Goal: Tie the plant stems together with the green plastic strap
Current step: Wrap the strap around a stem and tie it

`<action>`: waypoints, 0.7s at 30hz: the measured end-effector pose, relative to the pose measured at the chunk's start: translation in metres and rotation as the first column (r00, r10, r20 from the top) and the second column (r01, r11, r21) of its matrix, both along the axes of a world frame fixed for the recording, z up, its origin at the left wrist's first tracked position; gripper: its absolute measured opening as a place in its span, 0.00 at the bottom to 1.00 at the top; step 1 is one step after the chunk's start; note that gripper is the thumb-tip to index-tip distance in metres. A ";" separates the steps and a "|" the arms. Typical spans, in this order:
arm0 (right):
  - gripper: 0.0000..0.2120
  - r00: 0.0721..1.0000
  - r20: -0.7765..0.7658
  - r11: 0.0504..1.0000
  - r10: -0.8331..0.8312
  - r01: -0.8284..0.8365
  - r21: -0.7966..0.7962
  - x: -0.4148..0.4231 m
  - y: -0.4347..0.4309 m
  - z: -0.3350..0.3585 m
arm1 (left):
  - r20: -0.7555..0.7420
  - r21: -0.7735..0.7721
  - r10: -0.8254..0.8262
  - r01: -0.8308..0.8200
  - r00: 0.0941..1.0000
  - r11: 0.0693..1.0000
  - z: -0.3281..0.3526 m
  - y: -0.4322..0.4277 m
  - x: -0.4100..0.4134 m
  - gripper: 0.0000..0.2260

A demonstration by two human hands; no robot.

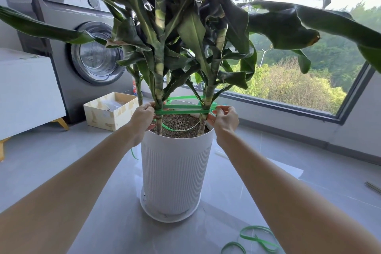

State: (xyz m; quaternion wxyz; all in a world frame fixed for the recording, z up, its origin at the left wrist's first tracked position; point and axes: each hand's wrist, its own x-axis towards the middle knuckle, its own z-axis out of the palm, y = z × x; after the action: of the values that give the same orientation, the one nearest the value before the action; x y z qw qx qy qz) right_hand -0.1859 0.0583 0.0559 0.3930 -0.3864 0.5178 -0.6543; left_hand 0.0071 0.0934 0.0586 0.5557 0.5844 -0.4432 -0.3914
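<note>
The fingers (pixel 148 107) of the left hand (pixel 143 118) curl on the green plastic strap (pixel 181 112) at the left stem, and the right hand (pixel 224 119) pinches the strap just beside the right stem. The strap runs in several bands around the plant stems (pixel 159 80), just above the soil (pixel 179 122) of a white ribbed pot (pixel 175 171). The pot stands on the floor (pixel 82 171), with loose strap pieces (pixel 257 237) near it and a washing machine (pixel 94 57) behind
</note>
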 end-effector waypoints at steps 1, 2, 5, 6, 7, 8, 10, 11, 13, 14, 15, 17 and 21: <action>0.02 1.000 -0.009 1.000 -0.009 0.009 0.005 0.001 0.000 0.000 | -0.003 0.002 -0.002 0.002 1.000 1.000 0.001 0.000 -0.001 0.15; 0.02 1.000 -0.015 1.000 -0.016 0.016 0.009 0.001 -0.001 0.000 | -0.006 0.002 -0.004 0.004 1.000 1.000 0.001 0.001 -0.001 0.15; 0.03 0.999 -0.024 0.999 -0.024 0.025 0.021 0.001 -0.005 -0.001 | -0.022 0.000 -0.005 0.005 1.000 1.000 0.001 0.002 -0.001 0.15; 0.03 0.999 -0.036 0.999 -0.028 0.029 0.021 0.001 -0.006 -0.001 | -0.031 0.001 -0.002 0.002 1.000 1.000 0.000 0.002 -0.001 0.15; 0.03 0.998 -0.056 0.999 -0.036 0.037 0.019 0.001 -0.008 -0.001 | -0.041 0.002 0.003 -0.003 0.999 1.000 -0.001 0.001 -0.001 0.15; 0.04 0.996 -0.079 0.999 -0.047 0.049 0.018 0.001 -0.010 -0.001 | -0.048 0.002 0.009 -0.009 0.999 1.000 -0.002 0.001 0.000 0.15; 0.08 0.989 -0.130 0.997 -0.075 0.079 0.024 0.002 -0.017 -0.002 | -0.063 0.003 0.012 -0.012 0.998 1.000 -0.003 0.000 0.000 0.15; 0.10 0.983 -0.157 0.995 -0.090 0.096 0.029 0.003 -0.020 -0.003 | -0.066 0.003 0.009 -0.009 0.998 1.000 -0.003 0.000 0.000 0.15; 0.12 0.970 -0.213 0.992 -0.113 0.124 0.036 0.003 -0.026 -0.004 | -0.074 -0.001 0.013 -0.013 0.997 1.000 -0.004 -0.001 0.000 0.15; 0.12 0.966 -0.233 0.991 -0.116 0.129 0.041 0.003 -0.028 -0.004 | -0.080 -0.003 0.020 -0.020 0.997 1.000 -0.004 -0.001 0.000 0.15; 0.12 0.961 -0.250 0.990 -0.114 0.130 0.050 0.002 -0.030 -0.004 | -0.086 -0.003 0.026 -0.026 0.996 1.000 -0.004 -0.001 0.000 0.15; 0.12 0.956 -0.270 0.989 -0.112 0.132 0.059 0.001 -0.032 -0.003 | -0.090 -0.005 0.026 -0.026 0.996 1.000 -0.004 -0.002 0.000 0.15; 0.13 0.942 -0.313 0.987 -0.123 0.148 0.056 0.002 -0.036 -0.001 | -0.099 0.002 0.023 -0.023 0.995 1.000 -0.006 -0.004 0.001 0.15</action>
State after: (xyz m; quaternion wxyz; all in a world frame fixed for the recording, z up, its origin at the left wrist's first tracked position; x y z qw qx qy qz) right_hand -0.1840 0.0221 0.0554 0.2764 -0.4315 0.6235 -0.5904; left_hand 0.0081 0.0898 0.0528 0.5811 0.5697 -0.4083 -0.4135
